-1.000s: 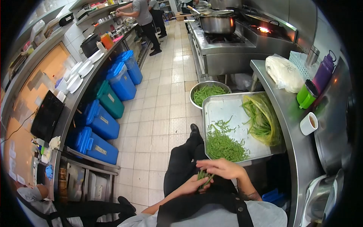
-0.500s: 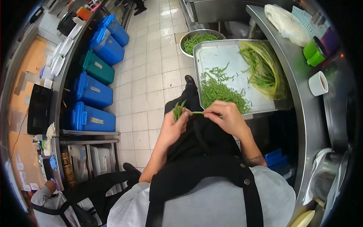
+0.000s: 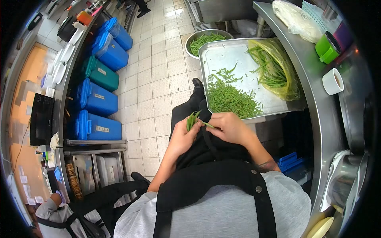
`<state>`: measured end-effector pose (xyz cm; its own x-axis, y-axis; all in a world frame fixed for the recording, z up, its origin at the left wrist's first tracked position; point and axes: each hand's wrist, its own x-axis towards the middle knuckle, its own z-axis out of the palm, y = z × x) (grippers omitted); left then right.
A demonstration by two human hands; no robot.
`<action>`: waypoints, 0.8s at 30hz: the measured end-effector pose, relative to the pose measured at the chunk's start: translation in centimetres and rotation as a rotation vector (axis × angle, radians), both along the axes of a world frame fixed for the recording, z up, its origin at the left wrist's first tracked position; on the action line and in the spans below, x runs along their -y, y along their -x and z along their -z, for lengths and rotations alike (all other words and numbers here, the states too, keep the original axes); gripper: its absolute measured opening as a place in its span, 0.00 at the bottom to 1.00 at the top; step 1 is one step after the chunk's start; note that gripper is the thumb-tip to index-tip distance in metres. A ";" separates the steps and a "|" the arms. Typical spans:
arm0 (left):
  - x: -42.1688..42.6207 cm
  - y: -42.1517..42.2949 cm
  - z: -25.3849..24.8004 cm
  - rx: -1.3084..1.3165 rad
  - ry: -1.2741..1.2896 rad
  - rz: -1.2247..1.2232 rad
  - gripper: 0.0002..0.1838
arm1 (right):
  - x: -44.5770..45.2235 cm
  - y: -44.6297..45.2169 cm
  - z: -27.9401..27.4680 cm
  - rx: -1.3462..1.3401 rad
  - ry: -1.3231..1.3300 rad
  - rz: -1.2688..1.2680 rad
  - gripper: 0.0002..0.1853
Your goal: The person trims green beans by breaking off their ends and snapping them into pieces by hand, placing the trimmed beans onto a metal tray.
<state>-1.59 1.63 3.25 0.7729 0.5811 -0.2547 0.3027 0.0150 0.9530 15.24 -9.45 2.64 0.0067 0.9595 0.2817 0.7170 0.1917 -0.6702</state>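
My left hand (image 3: 185,134) is closed around a small bunch of green beans (image 3: 193,118), whose tips stick up above the fingers. My right hand (image 3: 229,129) pinches a single green bean (image 3: 208,124) that stretches toward the left thumb. Both hands are held over my lap, close to the near edge of a metal tray (image 3: 226,50). A heap of cut green bean pieces (image 3: 228,99) lies in the tray's near left part. On its right side rests a yellow plastic bag (image 3: 292,89) with long whole beans in its mouth.
A steel bowl (image 3: 190,50) of green beans stands beyond the tray. Along the right runs a steel counter (image 3: 313,85) with a white cup (image 3: 332,82) and a green container (image 3: 326,49). Lidded blue bins (image 3: 104,128) line the left. Another person (image 3: 59,214) is at lower left.
Both hands have come slightly lower and closer together. The bean between them, level before, now slants down toward the right hand. The view has shifted a little.
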 end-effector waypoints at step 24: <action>-0.2 0.6 -0.2 0.063 0.304 -0.016 0.09 | -0.1 0.1 -1.2 -0.286 -0.155 0.229 0.04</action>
<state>-2.17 1.86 3.41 0.7843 0.4978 -0.3703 0.2404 0.3065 0.9210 15.16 -9.35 3.83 0.3151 0.8702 0.3789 0.5415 0.1630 -0.8248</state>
